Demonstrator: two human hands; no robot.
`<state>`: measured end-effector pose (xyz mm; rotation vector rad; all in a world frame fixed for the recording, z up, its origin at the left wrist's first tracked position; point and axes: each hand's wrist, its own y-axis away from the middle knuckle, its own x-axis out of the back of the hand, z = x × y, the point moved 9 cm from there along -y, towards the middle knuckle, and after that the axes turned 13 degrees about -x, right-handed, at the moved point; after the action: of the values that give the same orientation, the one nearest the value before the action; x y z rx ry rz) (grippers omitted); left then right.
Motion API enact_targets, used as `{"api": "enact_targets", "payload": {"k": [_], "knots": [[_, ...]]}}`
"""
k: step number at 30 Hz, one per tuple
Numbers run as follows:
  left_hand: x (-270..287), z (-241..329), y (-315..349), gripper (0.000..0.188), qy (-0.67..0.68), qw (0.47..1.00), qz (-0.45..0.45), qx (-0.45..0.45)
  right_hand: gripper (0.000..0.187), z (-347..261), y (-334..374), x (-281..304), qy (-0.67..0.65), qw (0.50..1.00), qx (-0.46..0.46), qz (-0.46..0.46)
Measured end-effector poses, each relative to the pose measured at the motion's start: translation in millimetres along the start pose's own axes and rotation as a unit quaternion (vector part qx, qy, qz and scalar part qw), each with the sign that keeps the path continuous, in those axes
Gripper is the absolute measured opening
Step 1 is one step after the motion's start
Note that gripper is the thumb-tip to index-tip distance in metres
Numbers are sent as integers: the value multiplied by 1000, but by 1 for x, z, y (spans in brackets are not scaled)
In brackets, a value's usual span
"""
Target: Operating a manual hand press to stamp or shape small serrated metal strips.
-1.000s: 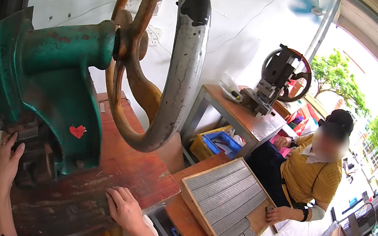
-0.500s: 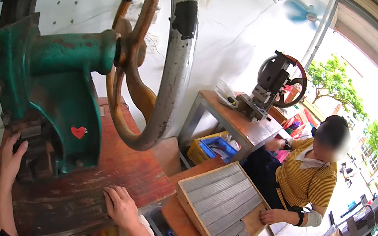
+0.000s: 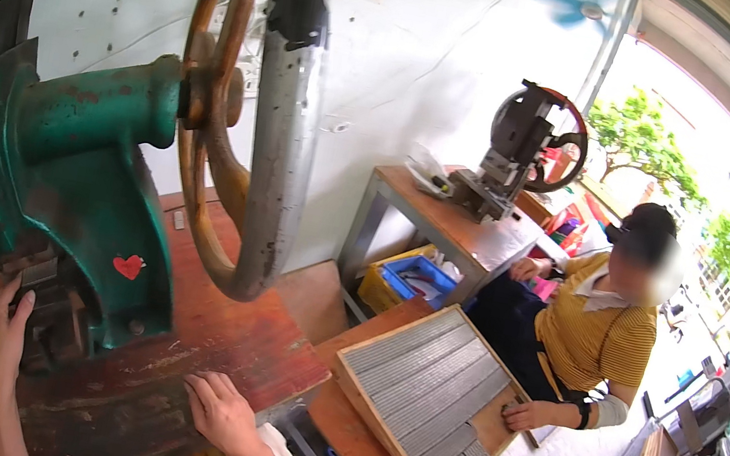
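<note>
A green hand press [image 3: 92,170] with a large spoked handwheel [image 3: 276,154] stands on a worn red-brown wooden table [image 3: 197,350]. At the press's lower left, my left hand [image 3: 9,331] reaches up to the dark metal block [image 3: 49,304] under the press head. Its fingers are stretched out and the thumb stands apart; whether a small piece lies at the fingertips is hidden. My right hand [image 3: 222,410] rests on the table's front edge, fingers loosely bent over the wood, with nothing seen in it.
Right of my table, a shallow wooden tray [image 3: 343,353] holds rows of small grey metal pieces. A person in a striped yellow shirt [image 3: 605,334] sits behind it, one hand on its edge. Beyond stand a second press [image 3: 515,152] on a bench and a blue basket [image 3: 415,278].
The whole view has shifted, so the press and wheel sit farther left. My hands keep nearly the same places at the press and table edge. The other person's head has tilted slightly.
</note>
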<state>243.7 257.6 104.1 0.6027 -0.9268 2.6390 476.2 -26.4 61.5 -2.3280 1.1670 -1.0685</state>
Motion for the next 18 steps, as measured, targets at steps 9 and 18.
{"api": "enact_targets", "payload": {"k": [9, 18], "knots": [[6, -24, 2, 44, 33, 999, -7, 16, 21, 4, 1, -4, 9, 1000, -7, -24], [10, -42, 2, 45, 29, 1000, -1, 7, 21, 3, 2, -2, -8, 1000, -10, -2]]}}
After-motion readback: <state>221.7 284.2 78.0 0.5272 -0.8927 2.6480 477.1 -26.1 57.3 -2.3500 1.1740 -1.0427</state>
